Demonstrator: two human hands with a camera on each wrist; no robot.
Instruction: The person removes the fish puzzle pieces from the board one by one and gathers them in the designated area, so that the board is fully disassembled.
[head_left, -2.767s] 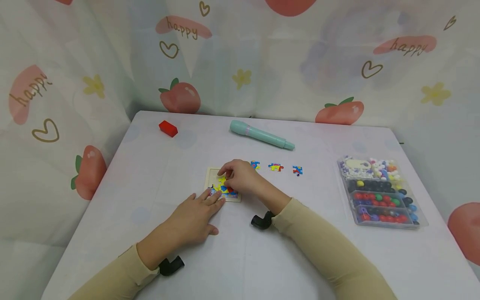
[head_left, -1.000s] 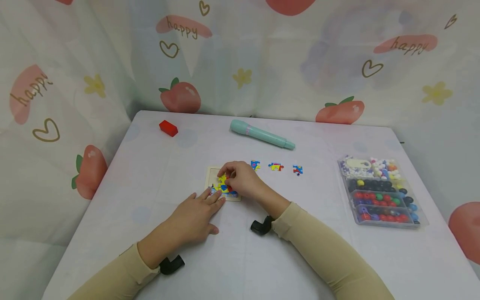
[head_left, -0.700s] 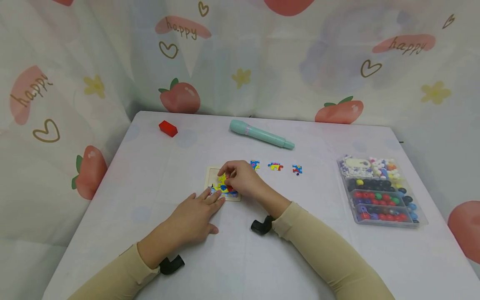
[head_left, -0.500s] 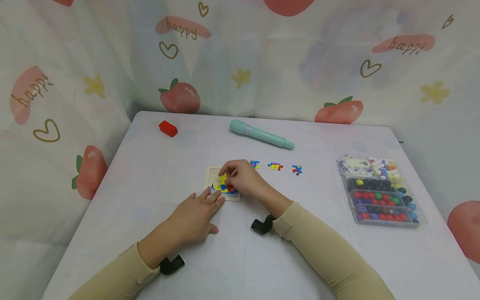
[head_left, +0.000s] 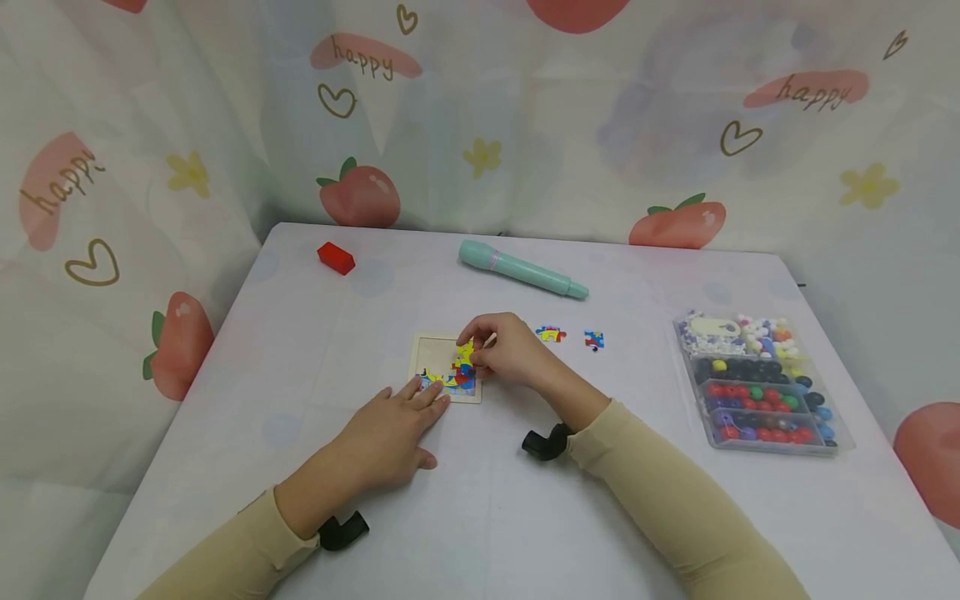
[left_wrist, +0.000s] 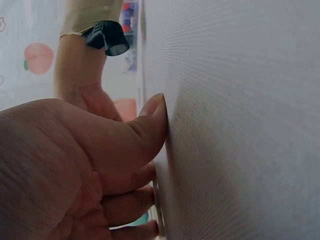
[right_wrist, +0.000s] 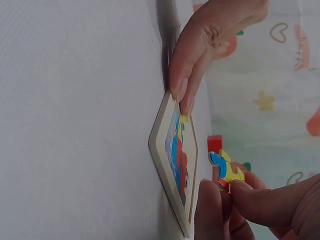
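Note:
A small wooden puzzle board (head_left: 435,354) lies on the table, with colourful pieces along its near side and bare wood behind them. My left hand (head_left: 386,435) lies with fingers spread, its fingertips resting on the board's near left edge. Between thumb and fingers, my right hand (head_left: 512,352) pinches a yellow and blue puzzle piece (right_wrist: 227,169). The right wrist view shows that piece raised off the board. Two loose pieces, one yellow and red (head_left: 551,334) and one blue and red (head_left: 594,339), lie beyond the right hand.
A mint-green microphone-shaped object (head_left: 523,268) lies towards the back. A red block (head_left: 336,258) sits at the back left. On the right stands a clear divided box of beads (head_left: 765,383). Patterned cloth hangs behind the table.
My right hand has shifted right with the pinched piece, from over the board's middle to its right side. One loose piece is now hidden behind that hand. My left hand stays put.

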